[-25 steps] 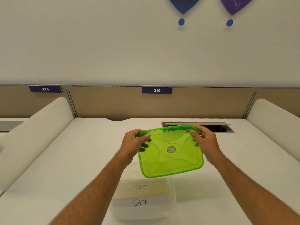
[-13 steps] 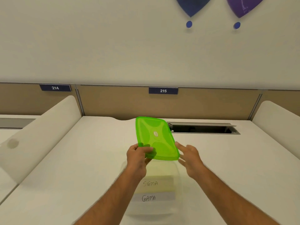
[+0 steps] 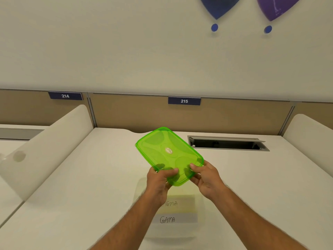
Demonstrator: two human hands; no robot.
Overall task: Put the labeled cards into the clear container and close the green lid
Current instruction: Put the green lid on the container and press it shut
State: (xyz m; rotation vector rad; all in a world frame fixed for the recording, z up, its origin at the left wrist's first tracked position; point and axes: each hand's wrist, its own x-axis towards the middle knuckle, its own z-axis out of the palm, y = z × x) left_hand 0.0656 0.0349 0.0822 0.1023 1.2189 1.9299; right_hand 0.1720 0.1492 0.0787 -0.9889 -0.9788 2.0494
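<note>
A translucent green lid (image 3: 167, 152) is held in the air, tilted with its long side running away from me. My left hand (image 3: 159, 181) grips its near left corner. My right hand (image 3: 207, 179) pinches the near right edge. Below my hands the clear container (image 3: 200, 204) stands on the white desk, lidless. Inside it lie white cards: one reads "GAMA" (image 3: 177, 219), and behind it a card (image 3: 182, 203) whose word is partly hidden by my left wrist and ends in "IGMA".
A white desk (image 3: 86, 192) has curved white dividers on the left (image 3: 46, 147) and right (image 3: 310, 134). An open cable slot (image 3: 227, 143) sits at the back right. The beige back panel carries signs 214 and 215 (image 3: 184, 101).
The lid has been turned from flat and crosswise to lengthwise. My right hand let go, then took hold of the lid's near right edge again.
</note>
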